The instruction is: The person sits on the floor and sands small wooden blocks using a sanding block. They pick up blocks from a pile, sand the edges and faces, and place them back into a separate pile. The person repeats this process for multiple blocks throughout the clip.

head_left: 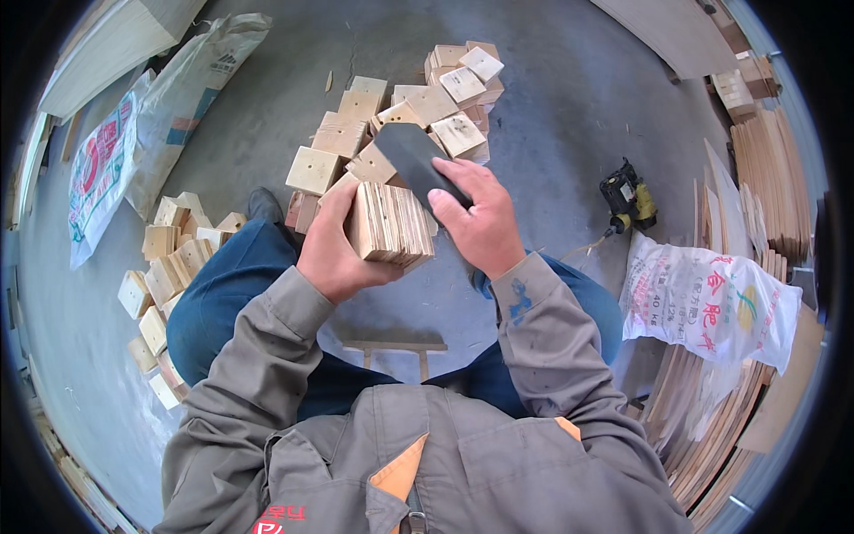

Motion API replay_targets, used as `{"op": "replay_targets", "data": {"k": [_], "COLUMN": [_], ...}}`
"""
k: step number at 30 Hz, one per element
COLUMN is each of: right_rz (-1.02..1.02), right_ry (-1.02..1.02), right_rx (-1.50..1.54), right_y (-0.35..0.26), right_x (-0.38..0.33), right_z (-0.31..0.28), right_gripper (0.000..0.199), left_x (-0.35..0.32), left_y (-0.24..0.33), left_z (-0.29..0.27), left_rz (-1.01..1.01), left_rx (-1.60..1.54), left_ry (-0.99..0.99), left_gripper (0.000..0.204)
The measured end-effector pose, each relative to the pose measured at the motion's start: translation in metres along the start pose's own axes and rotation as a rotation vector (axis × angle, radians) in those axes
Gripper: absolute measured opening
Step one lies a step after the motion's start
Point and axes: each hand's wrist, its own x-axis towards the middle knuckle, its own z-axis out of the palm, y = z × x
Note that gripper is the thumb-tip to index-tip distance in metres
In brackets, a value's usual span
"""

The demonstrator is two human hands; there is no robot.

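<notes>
Over the floor, clamped in partly hidden left fingers: layered plywood block; just beside, contact unclear, dark bar pinched by right fingers. Behind, wooden blocks, partly covered by bar; rightward, yellow-black tool, kind unclear, near white sack.

On the grey floor, a yellow-and-black tool is left near a white printed sack, which is laid partly over wood strips. Thin boards are stacked beyond it. At the upper left, printed sacking is spread beside a pale panel; another panel is seen at the upper right.
</notes>
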Motion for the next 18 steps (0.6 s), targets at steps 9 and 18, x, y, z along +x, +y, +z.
{"op": "replay_targets", "data": {"k": [9, 18], "right_rz": [-0.201, 0.087], "right_ry": [-0.095, 0.232], "right_rx": [0.029, -0.17], "right_y": [-0.036, 0.011], "right_x": [-0.033, -0.007], "right_z": [-0.01, -0.045], "right_gripper": [0.048, 0.044], "left_x": [0.008, 0.01], "left_y": [-0.007, 0.005], "left_z": [-0.005, -0.005], "left_rz": [0.0, 0.079], "left_rx": [0.036, -0.014], "left_ry": [0.103, 0.124], "left_gripper": [0.104, 0.106]}}
